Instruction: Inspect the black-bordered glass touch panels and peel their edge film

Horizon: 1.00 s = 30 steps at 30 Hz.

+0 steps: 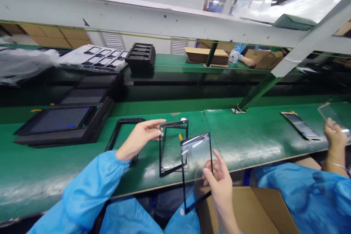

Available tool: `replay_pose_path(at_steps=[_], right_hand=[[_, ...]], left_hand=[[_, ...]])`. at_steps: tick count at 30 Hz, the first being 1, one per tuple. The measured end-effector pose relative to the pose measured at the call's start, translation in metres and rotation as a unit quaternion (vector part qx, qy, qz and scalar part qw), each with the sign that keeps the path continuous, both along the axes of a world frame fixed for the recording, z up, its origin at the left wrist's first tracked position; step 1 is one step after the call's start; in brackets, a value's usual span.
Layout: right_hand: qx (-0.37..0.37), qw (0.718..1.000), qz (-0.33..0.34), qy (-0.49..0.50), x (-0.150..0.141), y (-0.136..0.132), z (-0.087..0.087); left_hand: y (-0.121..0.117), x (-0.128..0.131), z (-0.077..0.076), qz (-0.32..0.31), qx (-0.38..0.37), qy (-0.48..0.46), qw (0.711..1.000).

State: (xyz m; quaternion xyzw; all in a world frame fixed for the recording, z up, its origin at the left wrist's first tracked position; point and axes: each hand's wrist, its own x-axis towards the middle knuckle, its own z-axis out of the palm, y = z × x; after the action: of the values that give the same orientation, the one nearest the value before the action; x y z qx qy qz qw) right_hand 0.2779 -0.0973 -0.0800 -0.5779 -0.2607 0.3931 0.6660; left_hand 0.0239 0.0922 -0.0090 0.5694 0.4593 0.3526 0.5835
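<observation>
My left hand [142,135] pinches the upper left corner of a thin black rectangular frame [161,150], which is tilted up over the green bench. Behind that frame lies another flat piece with a pale edge, partly hidden. In my right hand [218,179] is a clear glass panel with a black border [195,157], gripped at its right edge and tilted, overlapping the frame's lower right side and reaching past the bench edge. Left of my left hand, several black frames [116,135] lie stacked, partly covered by my wrist.
Black trays with dark screens [63,120] are stacked at the left. A green post [257,89] rises from the green bench [230,131]. At the right, a co-worker's hand [336,131] holds a clear panel near a screen part [301,126]. An open cardboard box [255,208] sits below the edge.
</observation>
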Motion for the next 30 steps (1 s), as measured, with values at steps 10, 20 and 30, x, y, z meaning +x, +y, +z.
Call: replay_pose_path(at_steps=[10,20,30], right_hand=[[0.000,0.998,0.060,0.019,-0.041,0.007,0.007],[-0.011,0.999,0.044,-0.009,-0.048,-0.001,0.014],[-0.058,0.997,0.042,-0.021,-0.055,-0.008,0.023]], left_hand=[[-0.056,-0.003,0.018,0.038,0.081,-0.082,0.993],[-0.069,-0.005,0.010,0.023,-0.004,-0.114,0.993],[-0.074,-0.005,-0.001,0.016,-0.097,-0.172,0.980]])
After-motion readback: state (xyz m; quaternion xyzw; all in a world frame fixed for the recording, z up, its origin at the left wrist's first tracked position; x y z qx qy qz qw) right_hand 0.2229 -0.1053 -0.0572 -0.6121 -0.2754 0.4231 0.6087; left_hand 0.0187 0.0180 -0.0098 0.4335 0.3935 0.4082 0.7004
